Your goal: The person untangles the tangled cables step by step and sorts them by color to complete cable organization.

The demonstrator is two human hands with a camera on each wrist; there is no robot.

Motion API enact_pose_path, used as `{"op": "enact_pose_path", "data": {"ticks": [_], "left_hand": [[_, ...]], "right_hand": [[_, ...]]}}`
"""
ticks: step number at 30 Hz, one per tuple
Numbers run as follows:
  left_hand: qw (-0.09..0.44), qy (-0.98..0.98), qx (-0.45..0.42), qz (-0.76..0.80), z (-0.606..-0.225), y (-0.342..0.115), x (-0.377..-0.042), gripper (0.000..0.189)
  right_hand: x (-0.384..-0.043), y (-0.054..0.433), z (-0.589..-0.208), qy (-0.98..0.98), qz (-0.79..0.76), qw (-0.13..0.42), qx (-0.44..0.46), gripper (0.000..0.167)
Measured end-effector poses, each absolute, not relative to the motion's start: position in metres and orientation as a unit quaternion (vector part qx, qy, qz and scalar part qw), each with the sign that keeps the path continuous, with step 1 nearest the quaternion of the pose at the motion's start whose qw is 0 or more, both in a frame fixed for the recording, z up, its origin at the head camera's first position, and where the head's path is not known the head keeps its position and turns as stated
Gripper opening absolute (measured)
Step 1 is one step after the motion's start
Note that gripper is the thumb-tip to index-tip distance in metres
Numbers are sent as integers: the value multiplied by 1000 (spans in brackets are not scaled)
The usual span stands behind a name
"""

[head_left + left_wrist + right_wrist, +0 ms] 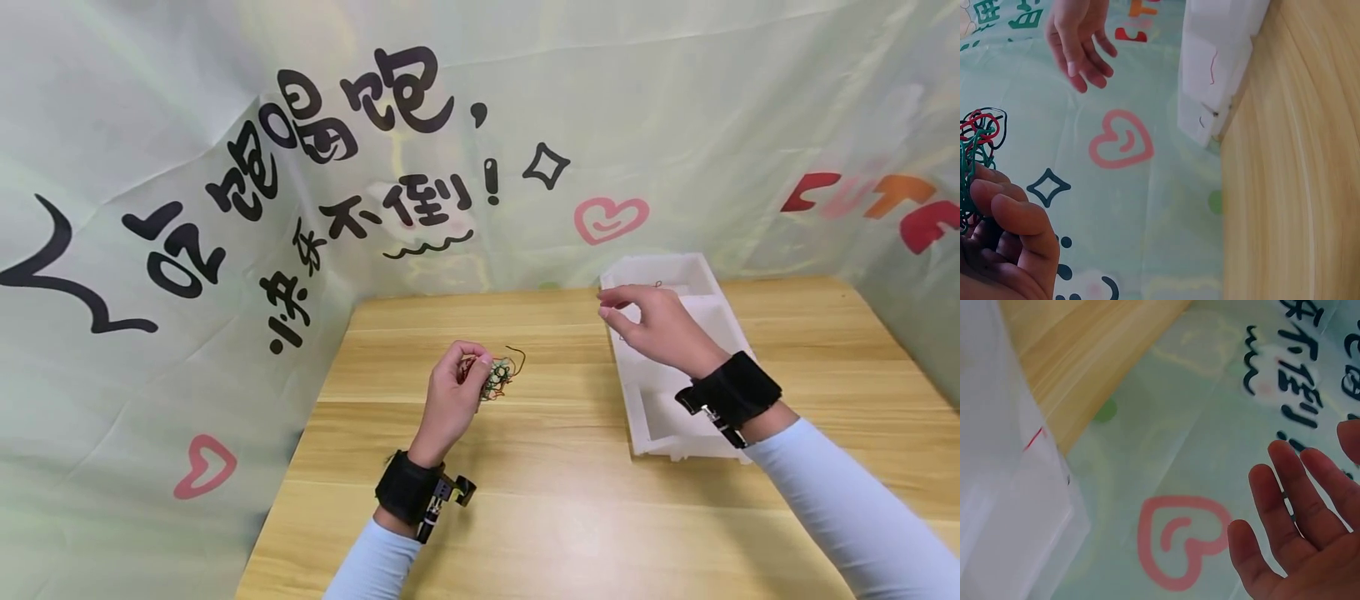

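Note:
My left hand (456,392) holds a tangle of thin strands (497,377) in red, green, black and orange, above the table. One dark strand curls out past the fingertips. Loops of the bundle (979,140) show at the edge of the left wrist view. Over the left side of a white divided box (634,417) hovers my right hand (660,325); its fingers (1286,487) are spread and hold nothing in the right wrist view. A short dark strand (657,284) lies in the box's far compartment. A red strand (1214,67) shows at the box in the left wrist view.
The wooden table (525,500) carries the box on its right side. Printed cloth (525,100) with lettering and hearts stands behind and on both sides. Black straps (408,492) with small cameras sit on both wrists.

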State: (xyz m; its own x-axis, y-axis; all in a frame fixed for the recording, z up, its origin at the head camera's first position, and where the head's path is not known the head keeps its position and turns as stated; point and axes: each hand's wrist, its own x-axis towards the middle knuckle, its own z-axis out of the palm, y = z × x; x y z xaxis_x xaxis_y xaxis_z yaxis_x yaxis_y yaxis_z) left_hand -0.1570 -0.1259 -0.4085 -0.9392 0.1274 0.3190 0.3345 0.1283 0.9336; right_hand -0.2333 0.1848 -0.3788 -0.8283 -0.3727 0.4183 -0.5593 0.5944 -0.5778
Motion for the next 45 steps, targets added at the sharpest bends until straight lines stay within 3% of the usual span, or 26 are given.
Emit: {"op": "enact_pose_path", "data": {"ticks": [13, 22, 34, 40, 45], "left_hand": [[71, -748, -163, -640, -410, -119, -156, 26], [41, -763, -155, -626, -401, -111, -153, 28], [54, -760, -199, -616, -409, -103, -159, 35], [10, -775, -194, -602, -409, -102, -155, 41], [-1, -783, -200, -589, -408, -101, -154, 33]], "right_hand": [[-207, 159, -384, -873, 377, 77, 299, 27], [-193, 144, -384, -849, 382, 80, 357, 24], [-182, 126, -384, -811, 408, 73, 413, 16], [-179, 121, -385, -798, 416, 80, 428, 4], [-178, 120, -385, -800, 409, 84, 430, 4]]}}
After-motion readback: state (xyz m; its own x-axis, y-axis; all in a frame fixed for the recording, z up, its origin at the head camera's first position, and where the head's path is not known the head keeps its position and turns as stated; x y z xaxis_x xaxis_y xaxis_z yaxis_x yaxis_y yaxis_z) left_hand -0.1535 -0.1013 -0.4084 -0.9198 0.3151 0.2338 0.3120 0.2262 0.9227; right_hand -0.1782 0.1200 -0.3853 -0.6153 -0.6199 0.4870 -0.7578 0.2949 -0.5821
